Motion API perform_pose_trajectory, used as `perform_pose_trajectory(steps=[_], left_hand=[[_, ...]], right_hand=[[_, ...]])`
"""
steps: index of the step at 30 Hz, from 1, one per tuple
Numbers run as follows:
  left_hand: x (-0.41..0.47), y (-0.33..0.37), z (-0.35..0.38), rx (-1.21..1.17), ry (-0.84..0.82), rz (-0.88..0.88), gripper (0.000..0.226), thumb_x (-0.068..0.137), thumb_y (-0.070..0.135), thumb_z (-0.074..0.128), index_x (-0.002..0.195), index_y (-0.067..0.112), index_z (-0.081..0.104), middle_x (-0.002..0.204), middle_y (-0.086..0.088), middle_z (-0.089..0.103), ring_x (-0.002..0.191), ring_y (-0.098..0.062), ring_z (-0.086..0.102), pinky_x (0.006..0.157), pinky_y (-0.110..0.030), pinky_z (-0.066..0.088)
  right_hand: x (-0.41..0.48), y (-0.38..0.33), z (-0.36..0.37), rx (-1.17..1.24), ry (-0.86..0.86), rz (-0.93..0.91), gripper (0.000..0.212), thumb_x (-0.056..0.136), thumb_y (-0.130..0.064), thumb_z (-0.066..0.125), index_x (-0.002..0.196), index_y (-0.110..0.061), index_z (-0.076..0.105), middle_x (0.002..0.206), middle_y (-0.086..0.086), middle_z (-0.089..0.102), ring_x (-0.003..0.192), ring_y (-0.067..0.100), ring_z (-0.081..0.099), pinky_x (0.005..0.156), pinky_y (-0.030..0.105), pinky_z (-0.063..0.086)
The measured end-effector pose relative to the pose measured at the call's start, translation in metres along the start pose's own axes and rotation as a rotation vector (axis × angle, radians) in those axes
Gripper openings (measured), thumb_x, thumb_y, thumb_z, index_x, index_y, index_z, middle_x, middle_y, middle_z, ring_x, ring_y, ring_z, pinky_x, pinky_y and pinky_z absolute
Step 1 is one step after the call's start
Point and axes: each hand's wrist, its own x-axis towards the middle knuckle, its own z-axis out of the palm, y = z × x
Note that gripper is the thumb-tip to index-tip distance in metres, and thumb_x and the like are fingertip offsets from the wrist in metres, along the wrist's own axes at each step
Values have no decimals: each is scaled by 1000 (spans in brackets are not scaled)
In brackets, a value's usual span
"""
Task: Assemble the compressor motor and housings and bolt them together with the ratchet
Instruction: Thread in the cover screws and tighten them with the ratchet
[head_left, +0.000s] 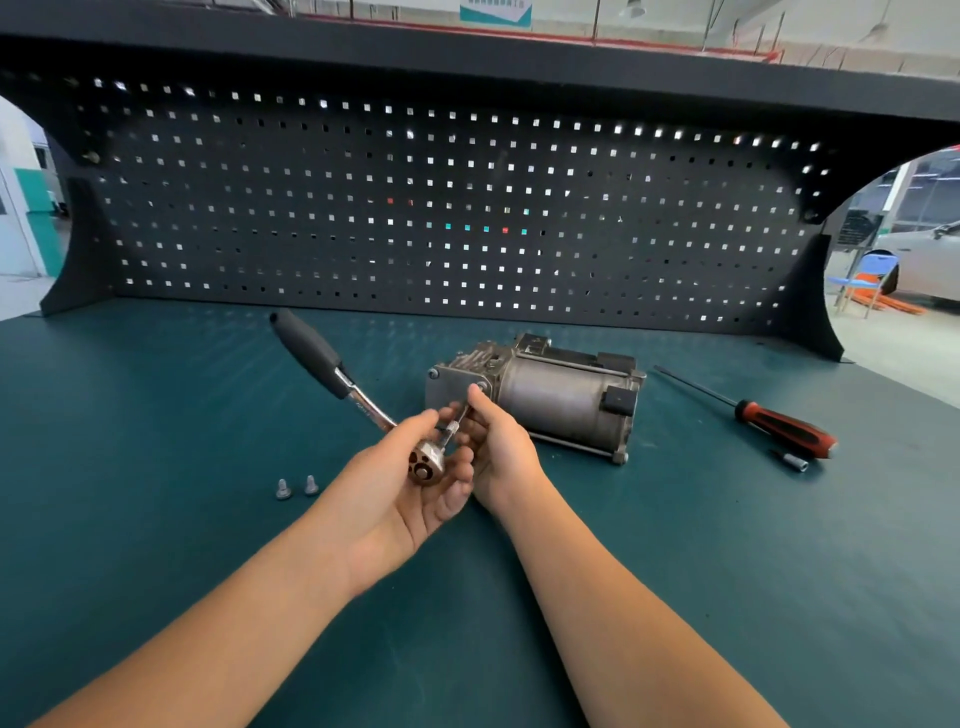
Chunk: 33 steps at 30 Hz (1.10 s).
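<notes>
**A:** Which step are we on?

**B:** Bolting, we'd say. The grey cylindrical metal compressor (550, 395) lies on its side just beyond our grip, its housings seemingly joined. Its long axis runs off to the right of our hands, with the flat end plate facing them.

**A:** And the tool?

**B:** Our left hand (395, 488) wraps the head of the chrome ratchet with the black rubber handle (332, 371), which points up and left from the grip. Our right hand (498, 447) pinches the slim steel extension (451, 430), just short of a corner bolt (481, 385).

**A:** Next?

**B:** We need to seat the tip squarely, then swing. Two loose silver bolts (297, 487) wait left of the grip.
</notes>
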Motion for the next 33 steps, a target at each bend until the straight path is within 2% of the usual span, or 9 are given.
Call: perform_pose_trajectory(steps=[7,11,14,18,21,24,29,31,33], left_hand=[[-1,5,-3,-157,0,-89,44,95,16,41,61,-3,63,57,-8,54,34,-8,51,33,-15,44],[4,3,-12,783,154,229,13,94,15,43,83,16,49,59,1,53,37,-6,47,37,-16,38],[6,4,-22,1544,298,575,11,88,30,52,98,32,49,83,10,63,75,-12,61,60,-23,43],[10,-1,-23,1847,380,729,35,86,40,54,118,28,46,106,6,65,99,-26,60,71,-32,42],[11,-2,-23,1627,310,703,28,85,47,50,103,27,54,89,8,67,80,-20,65,68,-31,46],[10,0,-17,1111,151,467,27,89,44,46,87,19,58,64,8,68,46,-12,61,53,-23,46],[6,3,-7,123,69,-1,33,97,35,43,78,11,57,54,-2,60,33,-7,47,37,-14,40],[6,2,-7,142,36,31,22,93,26,52,75,16,57,53,1,55,34,-5,43,38,-14,38],[7,0,-12,499,57,204,12,90,14,55,83,24,55,54,5,54,39,-5,44,41,-16,38]], right_hand=[[4,1,-2,1,-68,-2,29,94,-32,51,76,-12,61,67,-2,70,42,5,44,54,19,37],[3,1,-2,-75,-50,-17,29,96,-33,49,77,-15,62,63,-5,69,40,3,46,46,14,39],[4,2,-3,-51,9,-7,24,92,-29,56,77,-11,59,64,1,64,47,9,48,52,21,39],[3,1,-3,-48,30,-14,26,90,-32,59,77,-10,61,54,-4,63,37,4,45,44,17,38],[4,1,0,-16,6,-25,24,90,-25,60,74,-8,59,58,0,61,47,9,50,52,19,40],[5,0,-1,-30,24,-28,23,89,-24,61,72,-9,62,60,1,65,56,12,49,57,21,38],[4,0,-1,-17,16,-17,25,90,-30,59,75,-10,63,60,-3,67,55,10,47,55,20,38],[4,0,-1,-26,7,-21,26,91,-31,57,73,-12,63,60,-4,68,54,9,49,57,20,38],[3,1,-1,-32,-10,-19,28,93,-30,53,73,-12,62,59,-4,67,50,7,50,54,19,38]])
